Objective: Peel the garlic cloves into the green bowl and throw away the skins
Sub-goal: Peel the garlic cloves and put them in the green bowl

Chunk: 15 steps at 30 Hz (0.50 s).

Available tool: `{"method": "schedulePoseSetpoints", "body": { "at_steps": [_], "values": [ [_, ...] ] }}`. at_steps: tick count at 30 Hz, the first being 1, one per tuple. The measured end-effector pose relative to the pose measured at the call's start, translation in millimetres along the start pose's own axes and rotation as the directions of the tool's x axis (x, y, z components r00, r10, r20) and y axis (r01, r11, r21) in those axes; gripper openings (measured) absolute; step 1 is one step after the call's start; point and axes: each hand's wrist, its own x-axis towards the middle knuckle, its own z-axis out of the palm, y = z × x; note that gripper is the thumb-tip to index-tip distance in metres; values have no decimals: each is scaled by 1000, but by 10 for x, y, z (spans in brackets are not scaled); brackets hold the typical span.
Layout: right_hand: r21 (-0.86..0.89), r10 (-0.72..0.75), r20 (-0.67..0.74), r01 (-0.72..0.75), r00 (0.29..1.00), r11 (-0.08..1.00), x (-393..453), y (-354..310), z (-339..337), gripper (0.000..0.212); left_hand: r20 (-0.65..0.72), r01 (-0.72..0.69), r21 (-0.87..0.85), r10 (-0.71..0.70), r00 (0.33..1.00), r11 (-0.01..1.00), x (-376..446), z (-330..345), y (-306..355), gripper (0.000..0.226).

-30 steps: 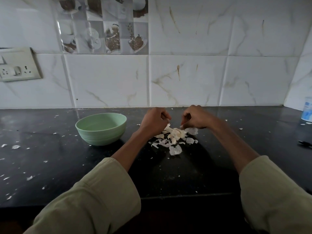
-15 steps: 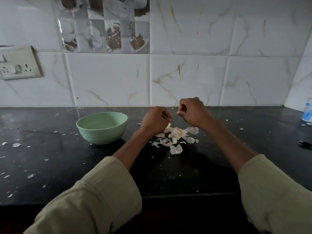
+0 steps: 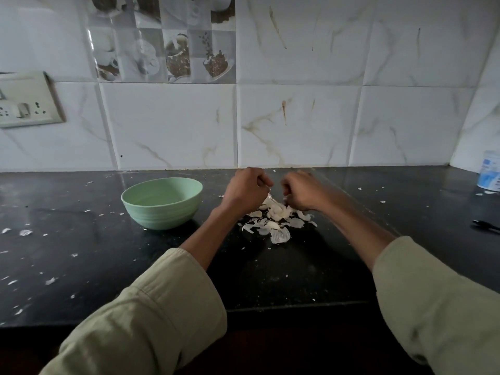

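Observation:
A pale green bowl [image 3: 161, 203] stands on the black counter [image 3: 81, 253], left of my hands. Right of it lies a heap of white garlic skins and cloves [image 3: 276, 221]. My left hand [image 3: 244, 191] hovers over the heap's far edge with curled fingers, pinching a small white piece of garlic at its fingertips. My right hand [image 3: 304, 192], blurred, is curled close beside it just above the heap; what it pinches is hidden. The inside of the bowl looks bare from this angle.
Skin flakes are scattered over the counter, mostly at the left. A white and blue container [image 3: 490, 174] stands at the far right by the wall, and a dark object [image 3: 485, 226] lies near it. A switch socket [image 3: 25, 100] sits on the tiled wall.
My right hand rose away from the heap, then came back down next to my left hand. The left hand stayed over the heap.

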Motion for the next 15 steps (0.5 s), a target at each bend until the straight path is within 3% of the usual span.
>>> {"method": "schedulePoseSetpoints", "body": {
  "at_steps": [3, 6, 10, 12, 15],
  "values": [
    [17, -28, -10, 28, 1000, 999, -50, 56, -104, 11, 6, -3, -12, 4, 1000, 1000, -2, 6, 8, 26],
    [278, -15, -67, 33, 998, 960, -6, 77, -98, 10, 18, 9, -71, -8, 1000, 997, 7, 17, -2, 19],
    [706, 48, -120, 51, 992, 707, 79, 51, -191, 10, -3, 43, -232, -45, 999, 972, 12, -22, 46, 8],
    [785, 31, -105, 63, 994, 616, 87, 11, -205, 14, -35, 62, -323, -77, 996, 944, 6, -61, 80, 9],
    [819, 27, -107, 72, 994, 569, 108, -17, -192, 14, -70, 71, -438, -113, 991, 896, 13, -94, 96, 5]
  ]
}}
